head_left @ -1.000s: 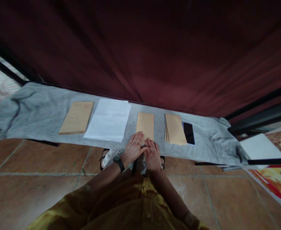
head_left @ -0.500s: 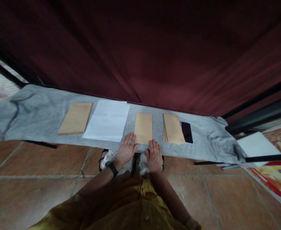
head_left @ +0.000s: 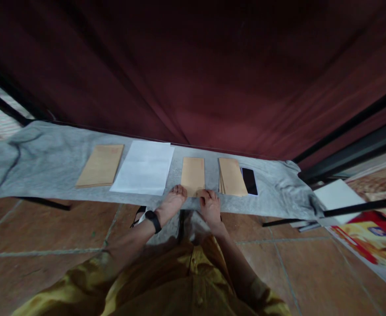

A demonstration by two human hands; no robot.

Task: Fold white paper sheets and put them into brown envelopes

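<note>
Apparently the envelope (head_left: 193, 175) abuts the curled fingers (head_left: 178, 190) of left hand (head_left: 170, 205) and right hand (head_left: 210, 207); grip unclear.

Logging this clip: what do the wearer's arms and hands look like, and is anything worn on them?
The left hand and right hand are bare, with no gloves. A black band circles the left wrist. The forearms are uncovered; loose mustard-yellow sleeves of a buttoned shirt begin near the elbows.

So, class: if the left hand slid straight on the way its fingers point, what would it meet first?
Probably the near left corner of the single brown envelope, just ahead of the left hand; whether they touch is unclear.
</note>
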